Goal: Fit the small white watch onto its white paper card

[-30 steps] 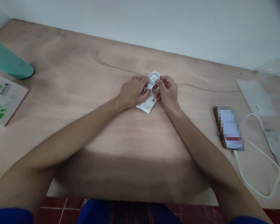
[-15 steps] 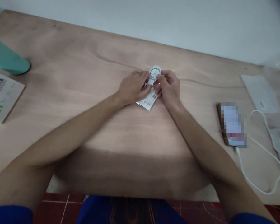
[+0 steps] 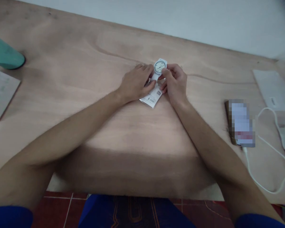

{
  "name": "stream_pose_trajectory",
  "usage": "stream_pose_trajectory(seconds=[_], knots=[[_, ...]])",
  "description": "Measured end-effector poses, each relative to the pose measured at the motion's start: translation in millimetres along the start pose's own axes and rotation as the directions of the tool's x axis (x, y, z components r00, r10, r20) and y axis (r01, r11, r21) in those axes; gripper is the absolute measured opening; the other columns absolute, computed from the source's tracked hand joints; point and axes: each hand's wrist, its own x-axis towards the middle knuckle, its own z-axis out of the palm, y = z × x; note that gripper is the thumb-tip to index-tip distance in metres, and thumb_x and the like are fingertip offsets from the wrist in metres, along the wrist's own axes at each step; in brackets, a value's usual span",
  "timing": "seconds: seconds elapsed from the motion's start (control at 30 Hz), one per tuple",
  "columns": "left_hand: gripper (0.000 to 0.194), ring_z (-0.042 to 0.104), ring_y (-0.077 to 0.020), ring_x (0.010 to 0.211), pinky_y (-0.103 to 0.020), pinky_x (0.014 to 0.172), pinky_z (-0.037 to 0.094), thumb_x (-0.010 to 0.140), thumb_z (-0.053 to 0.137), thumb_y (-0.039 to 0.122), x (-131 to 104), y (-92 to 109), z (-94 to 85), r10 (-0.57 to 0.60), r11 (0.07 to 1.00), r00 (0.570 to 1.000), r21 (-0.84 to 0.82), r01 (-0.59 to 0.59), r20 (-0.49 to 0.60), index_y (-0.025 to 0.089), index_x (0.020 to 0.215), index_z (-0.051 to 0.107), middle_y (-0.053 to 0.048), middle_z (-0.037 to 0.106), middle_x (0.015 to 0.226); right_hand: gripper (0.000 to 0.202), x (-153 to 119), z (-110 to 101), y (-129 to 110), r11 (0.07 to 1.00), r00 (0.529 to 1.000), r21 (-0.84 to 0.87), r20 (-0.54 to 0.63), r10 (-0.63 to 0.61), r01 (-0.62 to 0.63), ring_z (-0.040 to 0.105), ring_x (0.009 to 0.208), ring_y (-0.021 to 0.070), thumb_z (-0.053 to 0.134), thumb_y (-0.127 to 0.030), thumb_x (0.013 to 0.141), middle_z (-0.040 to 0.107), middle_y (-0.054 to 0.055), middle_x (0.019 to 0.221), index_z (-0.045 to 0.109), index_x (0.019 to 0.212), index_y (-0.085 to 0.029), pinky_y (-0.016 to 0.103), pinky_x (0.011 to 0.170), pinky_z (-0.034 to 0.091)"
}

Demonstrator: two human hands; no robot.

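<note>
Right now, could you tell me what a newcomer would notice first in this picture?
Mid-table, the left hand and right hand meet over a white watch lying on a printed card; both hands' fingers touch it. At the right edge lies a phone with a white cable looping past it. At far left, a teal object sits on the wooden table.

phone (image 3: 241, 123) screen pixelated, teal object (image 3: 5, 55) cropped

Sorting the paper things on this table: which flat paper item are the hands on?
The small white printed card under the watch, between left hand and right hand. The green-printed sheet and white envelope lie untouched.
</note>
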Motion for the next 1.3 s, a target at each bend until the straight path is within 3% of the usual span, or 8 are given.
stream_pose_trajectory(seconds=[0.27,0.53,0.8,1.0,1.3], knots=[[0.02,0.056,-0.0233,0.103,-0.037,0.079,0.046,0.088,0.044,0.037,-1,3,-1.9,0.005,1.0,0.999,0.017,-0.005,-0.037,0.024,0.099,0.054,-0.006,0.063,0.096,0.041,-5,6,-21,0.995,0.992,0.014,-0.08,0.1,-0.099,0.045,0.047,0.0071,0.053,-0.067,0.081,0.062,-0.003,0.076,0.053,0.094,-0.028,0.021,0.038,0.037],[0.014,0.054,-0.0227,0.097,-0.042,0.079,0.045,0.089,0.044,0.037,1,1,0.3,0.054,0.998,0.998,0.043,-0.052,-0.034,0.028,0.098,0.048,-0.004,0.062,0.097,0.027,-9,5,-39,0.982,0.981,0.026,-0.051,0.187,-0.186,0.046,0.048,0.0111,0.057,-0.059,0.081,0.061,-0.006,0.076,0.052,0.088,-0.034,0.029,0.038,0.035],[0.016,0.053,-0.0235,0.103,-0.043,0.085,0.046,0.092,0.045,0.036,-1,2,-0.1,0.079,0.993,0.996,0.087,-0.076,-0.029,0.023,0.101,0.044,-0.005,0.061,0.102,0.006,-8,9,-40,0.994,0.985,0.012,-0.131,0.111,-0.11,0.042,0.036,0.006,0.05,-0.025,0.09,0.06,-0.005,0.069,0.053,0.086,-0.023,0.023,0.029,0.028],[0.018,0.054,-0.0214,0.101,-0.039,0.085,0.048,0.093,0.045,0.036,-1,1,-0.1,0.099,0.988,0.994,0.126,-0.093,-0.045,0.022,0.105,0.047,-0.004,0.062,0.107,0.007,-7,9,-39,0.996,0.987,0.033,-0.138,0.082,-0.079,0.041,0.034,0.0053,0.05,-0.022,0.09,0.06,-0.006,0.066,0.054,0.085,-0.021,0.021,0.027,0.026],[0.029,0.054,-0.0273,0.109,-0.045,0.093,0.047,0.092,0.045,0.035,-1,-1,2.4,0.108,0.989,0.994,0.102,-0.104,-0.034,0.016,0.114,0.05,-0.006,0.061,0.101,0.012,-7,9,-39,0.993,0.99,0.11,-0.132,0.049,-0.035,0.042,0.032,0.0054,0.047,-0.01,0.088,0.06,-0.004,0.062,0.055,0.082,-0.017,0.019,0.025,0.025]])
